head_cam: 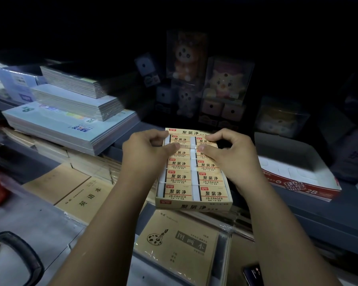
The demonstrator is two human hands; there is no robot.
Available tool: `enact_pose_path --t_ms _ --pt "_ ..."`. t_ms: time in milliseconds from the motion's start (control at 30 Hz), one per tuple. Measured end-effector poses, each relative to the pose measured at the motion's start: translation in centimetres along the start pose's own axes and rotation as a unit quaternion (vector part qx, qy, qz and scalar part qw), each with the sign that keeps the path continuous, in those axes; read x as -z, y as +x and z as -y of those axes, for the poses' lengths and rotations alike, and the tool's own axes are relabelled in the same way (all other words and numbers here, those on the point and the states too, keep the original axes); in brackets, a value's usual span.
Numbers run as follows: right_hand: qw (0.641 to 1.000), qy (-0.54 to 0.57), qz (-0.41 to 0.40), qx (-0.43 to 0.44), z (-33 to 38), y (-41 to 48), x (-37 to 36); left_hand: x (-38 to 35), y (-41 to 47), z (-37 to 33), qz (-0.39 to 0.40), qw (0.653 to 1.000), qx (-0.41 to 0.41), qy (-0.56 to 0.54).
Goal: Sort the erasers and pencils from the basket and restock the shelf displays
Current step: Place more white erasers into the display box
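Head: left hand (147, 151), right hand (234, 155), erasers (178, 178)

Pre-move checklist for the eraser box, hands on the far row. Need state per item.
1. Pinch of left hand on far-left eraser: ok.
2. Pinch of right hand on far-right eraser: ok.
3. Far row seated level: cannot tell, fingers cover it.
4. Near-row erasers packed, labels up: ok.
5. Eraser box fully supported underneath: cannot tell.
6. Red-and-white box apart from both hands: ok.
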State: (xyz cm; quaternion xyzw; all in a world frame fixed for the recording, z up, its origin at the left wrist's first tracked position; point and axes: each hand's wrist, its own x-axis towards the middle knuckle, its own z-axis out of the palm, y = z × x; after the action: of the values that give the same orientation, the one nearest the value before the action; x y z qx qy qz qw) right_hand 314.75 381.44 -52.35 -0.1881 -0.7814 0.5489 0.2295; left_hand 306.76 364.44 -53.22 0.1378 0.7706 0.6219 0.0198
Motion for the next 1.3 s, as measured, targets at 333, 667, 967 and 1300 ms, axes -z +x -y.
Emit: enact_pose_path --t_ms 333,667,967,1300 --pt "0.998 -0.037 -0.006 0.042 -0.3 -0.3 0.3 -0.1 0.0 -0.1 0.012 1.0 -0.001 0.018" --pt "0.999 -0.02 -0.021 0.028 -0.8 -0.1 0.1 0.0 -0.2 -0.2 0.009 1.0 -0.002 0.019" --pt "0.998 -0.018 -0.033 0.054 -1.0 -0.1 -0.1 -0.4 -0.3 -0.2 -0.036 0.997 0.034 -0.058" --pt "0.999 -0.015 -0.006 0.038 -1.0 0.1 0.1 -0.1 0.0 -0.6 -0.01 0.999 0.039 -0.037"
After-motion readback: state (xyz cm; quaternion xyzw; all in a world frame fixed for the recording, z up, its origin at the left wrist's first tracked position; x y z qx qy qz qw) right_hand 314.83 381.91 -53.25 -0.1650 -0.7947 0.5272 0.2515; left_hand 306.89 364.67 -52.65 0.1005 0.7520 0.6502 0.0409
